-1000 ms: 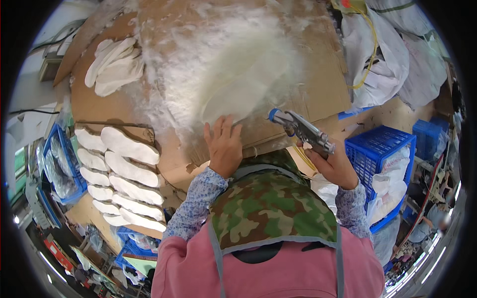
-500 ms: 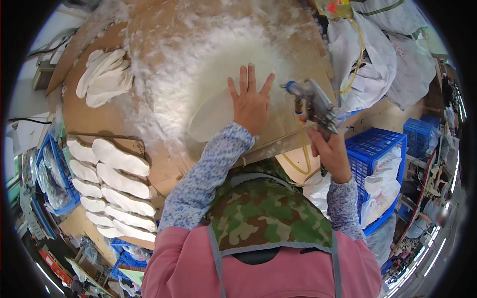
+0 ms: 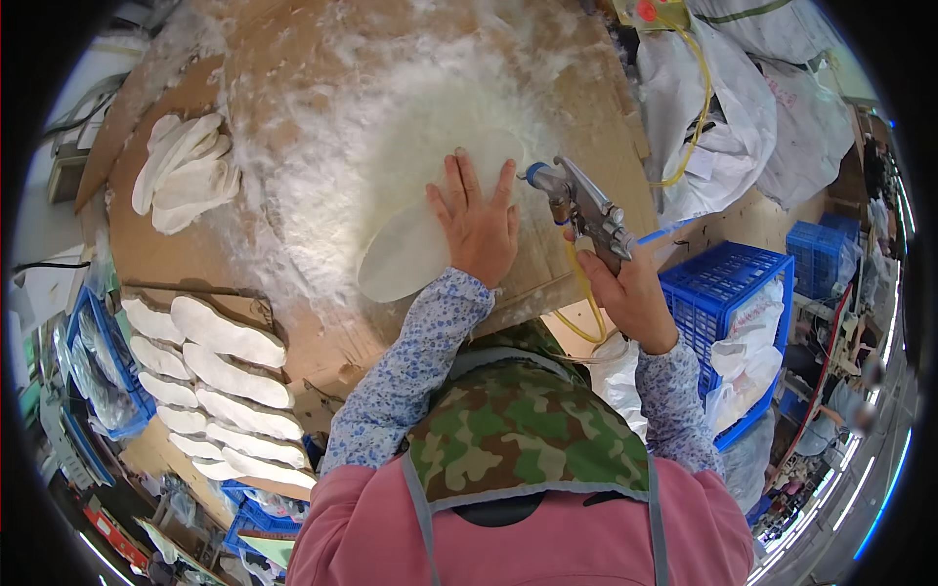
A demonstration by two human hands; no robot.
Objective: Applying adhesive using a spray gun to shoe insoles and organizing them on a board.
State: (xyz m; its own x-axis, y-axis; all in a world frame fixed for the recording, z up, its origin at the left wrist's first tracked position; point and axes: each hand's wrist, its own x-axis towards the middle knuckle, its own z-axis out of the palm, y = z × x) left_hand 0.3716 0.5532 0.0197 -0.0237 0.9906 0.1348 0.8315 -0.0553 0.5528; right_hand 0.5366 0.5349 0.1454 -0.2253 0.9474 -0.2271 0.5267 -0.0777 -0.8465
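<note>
A white insole [image 3: 399,256] lies flat on the cardboard at the table's middle, its far end reaching out beyond my fingers. My left hand [image 3: 476,220] rests on it with the fingers spread. Wrapped round the handle of a metal spray gun [image 3: 586,213] is my right hand [image 3: 630,293]; the blue-ringed nozzle points left at the insole, close to my left fingertips. A yellow hose [image 3: 583,283] hangs below the gun. Whether the trigger is pressed I cannot tell.
Two columns of white insoles [image 3: 244,386] lie on a cardboard sheet at the left. Beyond them is a loose pile of insoles [image 3: 186,171]. White residue coats the cardboard [image 3: 322,186]. A blue crate [image 3: 728,283] stands right, below a white sack [image 3: 699,127].
My left hand has drawn slightly nearer and left, its fingers lower on the insole. The spray gun and my right hand have shifted left. The insole's far end now shows more clearly.
</note>
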